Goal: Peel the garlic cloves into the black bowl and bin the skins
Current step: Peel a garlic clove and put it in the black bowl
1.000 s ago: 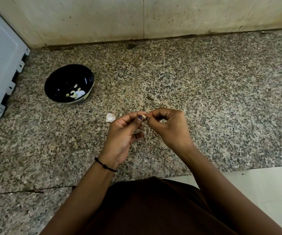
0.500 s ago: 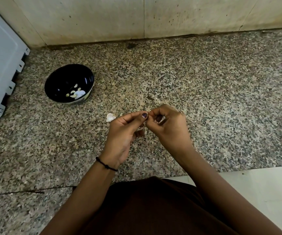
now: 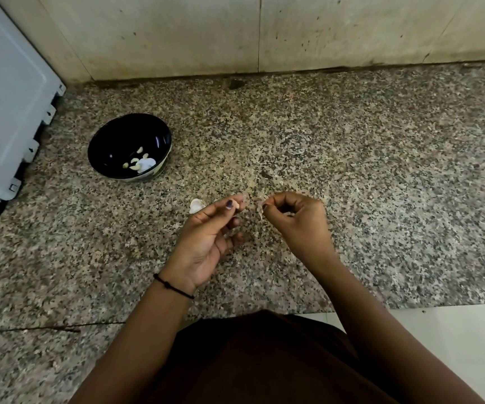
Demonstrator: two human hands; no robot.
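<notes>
Mid-task, peeling underway. Already in the black bowl [image 3: 110, 141]: a handful of peeled cloves [image 3: 135, 165], small, pale yellow, plus one larger white piece, clove or skin unclear. Pinches the current garlic clove [image 3: 237, 205] between thumb and forefinger of the left hand [image 3: 206, 240], remaining fingers [image 3: 235, 221] loosely curled under, nothing seen in them. Looks mostly bare on the exposed side, pale and smooth, small; far side hidden. Pinches with the right hand [image 3: 299, 223] a thin papery skin strip [image 3: 260, 212], hanging down, just apart from the clove; right fingers curled tight, maybe more scraps in the palm, cannot tell. Works above the middle of the table [image 3: 381, 199], nearer its front edge than the back edge. Bowl toward the left end, closer to the back edge, well apart from both hands. On the table just beside the left hand, bowl side: one whitish piece [image 3: 196, 205], loose skin or unpeeled clove, hard to say. Left to do, as a judgement: strip any last skin, drop clove into bowl, gather skins, bin them. No bin in view. No stock of unpeeled cloves in view, so number remaining unknown.
</notes>
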